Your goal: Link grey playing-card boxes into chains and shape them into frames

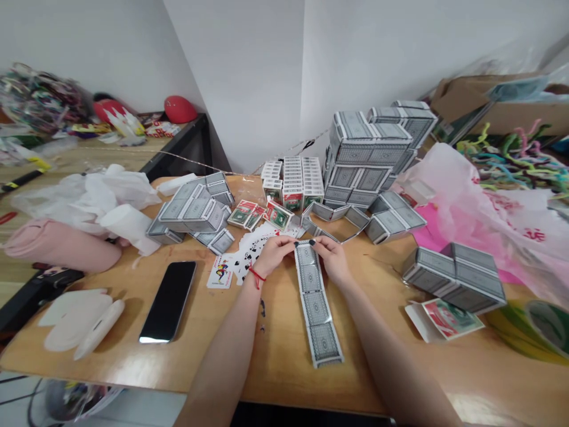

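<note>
A long strip of joined playing cards [316, 302], grey backs up, lies on the wooden table [275, 356] and runs toward me. My left hand [272, 254] and my right hand [331, 258] pinch the strip's far end from either side, fingers closed on its top card. A red string circles my left wrist. Loose face-up cards [249, 252], a joker among them, are spread just left of my left hand.
Folded card blocks are piled at the back [377, 154], left [195, 210] and right [457, 276]. Small card boxes [293, 184] stand behind. A black phone [169, 301] lies at the left, white plastic pieces [80, 320] beyond it. A pink bag [489, 219] covers the right.
</note>
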A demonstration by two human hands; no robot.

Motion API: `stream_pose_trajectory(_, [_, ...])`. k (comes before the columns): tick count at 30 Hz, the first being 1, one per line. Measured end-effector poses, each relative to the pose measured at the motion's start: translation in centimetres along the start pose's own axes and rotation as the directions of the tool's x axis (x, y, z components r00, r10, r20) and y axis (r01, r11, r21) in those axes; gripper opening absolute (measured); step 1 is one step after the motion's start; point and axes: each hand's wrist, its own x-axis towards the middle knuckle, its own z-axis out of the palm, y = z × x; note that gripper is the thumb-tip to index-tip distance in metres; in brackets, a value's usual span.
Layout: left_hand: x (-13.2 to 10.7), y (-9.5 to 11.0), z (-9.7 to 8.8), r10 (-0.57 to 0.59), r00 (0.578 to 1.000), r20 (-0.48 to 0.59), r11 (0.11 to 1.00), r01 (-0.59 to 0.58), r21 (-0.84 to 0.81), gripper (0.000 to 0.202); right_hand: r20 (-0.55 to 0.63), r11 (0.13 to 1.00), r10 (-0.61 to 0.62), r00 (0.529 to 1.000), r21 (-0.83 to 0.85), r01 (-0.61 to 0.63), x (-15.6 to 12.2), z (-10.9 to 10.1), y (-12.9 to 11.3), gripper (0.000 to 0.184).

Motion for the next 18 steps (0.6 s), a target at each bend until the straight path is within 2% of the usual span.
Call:
stream_pose_trajectory(4, [0.13,0.13,0.56,0.067,0.997,-0.028,0.993,-0.064,0.099,0.015,0.01,0.995,-0.026,1.0,-0.097,0.027,0.03,0.1,0.22,0.022])
stream_pose_trajectory(9, [0.25,0.37,0.9,0.064,0.997,-0.042,0.992,-0.059,0.107,0.015,0.048,0.994,-0.032,0.998,-0.105,0.036,0.19,-0.12,0.26,0.021])
stream_pose_trajectory(13, [0.24,0.5,0.54,-0.008,1.0,-0.018,1.0,0.008,0.01,0.011,0.07,0.999,0.001,0.998,-0.053,0.003,0.37,-0.38,0.32,0.019])
stream_pose_trajectory(18, [0.06,0.54,-0.03,-0.086,0.995,0.048,0.981,0.093,-0.169,0.014,0.034,1.0,0.024,0.999,0.02,-0.025,0.48,-0.33,0.41,0.02])
